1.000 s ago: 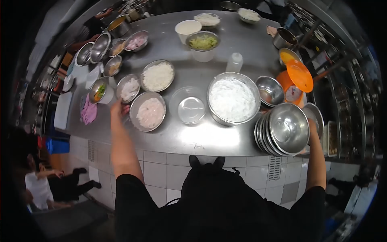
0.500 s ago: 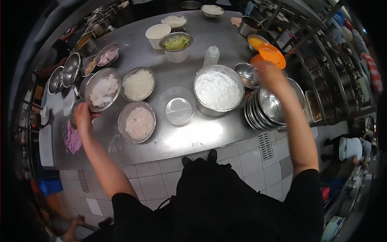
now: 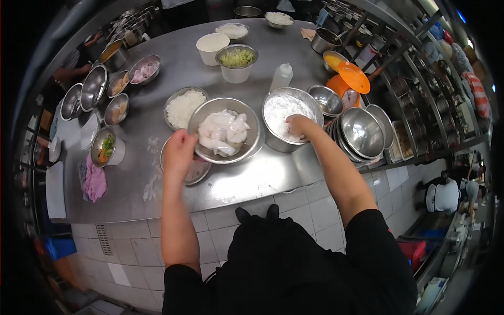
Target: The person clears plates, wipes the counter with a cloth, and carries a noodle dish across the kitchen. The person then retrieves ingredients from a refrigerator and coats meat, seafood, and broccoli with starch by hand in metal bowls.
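Observation:
My left hand [image 3: 180,151] grips the left rim of a metal bowl [image 3: 253,137], raised over the table and tilted towards me. Glossy white raw pieces [image 3: 224,128] lie in it; their kind is unclear. My right hand [image 3: 302,127] is curled, its fingertips in the white powder [image 3: 278,107] that fills a metal pot [image 3: 281,143]. This pot stands just right of the raised bowl. Beneath that bowl, a bowl of pale pink mixture [image 3: 196,173] is mostly covered, and only an edge of a clear plastic container [image 3: 256,151] shows.
Stacked metal bowls [image 3: 362,134] and an orange container [image 3: 338,84] stand on the right. Behind are a squeeze bottle [image 3: 282,76], shredded green vegetable [image 3: 236,56] and white shreds [image 3: 185,106]. Leftward are a pot of chopped vegetables [image 3: 116,153] and a pink cloth [image 3: 95,180].
My left hand has carried the bowl of white pieces rightwards to the middle. My right hand has come down from the orange lid into the powder.

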{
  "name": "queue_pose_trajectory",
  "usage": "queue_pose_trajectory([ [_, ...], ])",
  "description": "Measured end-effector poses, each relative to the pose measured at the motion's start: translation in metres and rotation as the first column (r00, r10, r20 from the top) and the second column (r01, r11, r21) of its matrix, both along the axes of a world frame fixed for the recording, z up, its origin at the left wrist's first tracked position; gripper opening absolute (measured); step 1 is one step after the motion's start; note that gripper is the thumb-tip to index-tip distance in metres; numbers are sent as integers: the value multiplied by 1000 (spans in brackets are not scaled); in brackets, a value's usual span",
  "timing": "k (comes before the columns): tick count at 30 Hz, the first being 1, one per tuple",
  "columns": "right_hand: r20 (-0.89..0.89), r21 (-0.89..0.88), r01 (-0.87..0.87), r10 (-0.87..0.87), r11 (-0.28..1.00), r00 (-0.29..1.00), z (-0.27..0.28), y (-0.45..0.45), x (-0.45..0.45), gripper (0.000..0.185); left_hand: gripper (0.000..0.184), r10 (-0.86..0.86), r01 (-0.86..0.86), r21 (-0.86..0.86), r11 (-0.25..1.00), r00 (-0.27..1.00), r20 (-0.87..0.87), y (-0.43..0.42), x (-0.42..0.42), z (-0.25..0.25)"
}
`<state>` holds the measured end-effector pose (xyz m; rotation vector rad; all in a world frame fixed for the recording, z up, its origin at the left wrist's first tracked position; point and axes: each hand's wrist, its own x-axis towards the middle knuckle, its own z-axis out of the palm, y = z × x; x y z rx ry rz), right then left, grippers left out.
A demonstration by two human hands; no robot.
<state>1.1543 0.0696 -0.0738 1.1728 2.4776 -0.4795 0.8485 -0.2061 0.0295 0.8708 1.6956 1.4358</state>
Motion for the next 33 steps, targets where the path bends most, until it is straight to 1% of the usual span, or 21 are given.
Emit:
queue_pose_trajectory([
  [2,-144,-158,192,-215,969,966,25,-1,3,61,25,10,-9,6,1000,1000,-24,10,16,3],
  [3,-213,-193,303,-341,933,916,46,-8,7,53,25,-11,10,-12,1000,999,-43,15,24,5],
  [4,-217,-190,294,-332,937,918,68,-11,6,53,24,-33,31,-32,999,998,-62,21,31,7],
  [6,-431,-238,362,-432,901,792,104,-16,12,46,23,-61,58,-43,997,994,-93,35,46,10],
  [7,-441,-232,365,-432,902,787,130,-23,12,46,23,-101,94,-57,994,988,-120,44,54,12],
  [9,-586,-154,276,-313,949,748,175,-46,6,42,22,-136,132,-49,990,986,-101,65,76,16],
  [11,-615,-58,142,-148,988,775,188,-57,0,42,22,-196,192,-44,980,976,-93,84,97,14],
  [12,-612,-115,166,-202,979,765,191,-67,-4,44,22,-207,204,-35,978,974,-94,94,106,10],
  [14,-505,166,0,85,986,859,178,-69,-8,55,22,-202,203,3,979,977,-66,108,124,3],
  [15,-504,168,-1,86,986,859,174,-74,-2,55,22,-192,194,12,981,979,-67,112,131,2],
  [17,-347,385,38,106,922,932,186,-98,3,68,22,-167,168,41,985,985,-41,118,144,-1],
  [20,-399,319,83,55,944,915,161,-89,6,74,22,-105,104,53,993,994,18,116,167,5],
  [22,-419,306,82,57,948,906,146,-80,5,73,22,-79,79,24,997,997,-14,113,178,5],
  [24,-402,205,55,32,977,915,137,-67,4,68,22,-32,31,-14,999,998,-52,108,183,4],
  [25,-462,211,6,94,977,882,121,-53,4,64,22,-10,9,-8,1000,1000,-18,105,183,0],
  [26,-462,204,-40,132,978,877,123,-55,5,64,22,22,-22,-5,1000,1000,15,98,182,-2],
  [27,-512,257,-78,204,963,834,124,-58,5,62,22,78,-78,-13,997,997,14,90,181,-4],
  [29,-581,355,-118,317,928,750,135,-89,-5,54,23,122,-122,64,990,992,3,67,179,6],
  [30,-589,346,-158,346,925,730,141,-103,-11,54,23,168,-168,55,984,986,-6,50,178,15],
  [32,-577,262,-253,361,931,732,150,-129,-25,51,24,226,-226,13,974,966,-123,13,185,39],
  [33,-581,275,-309,413,910,701,149,-142,-34,48,23,269,-264,56,963,957,-106,-3,181,30],
])
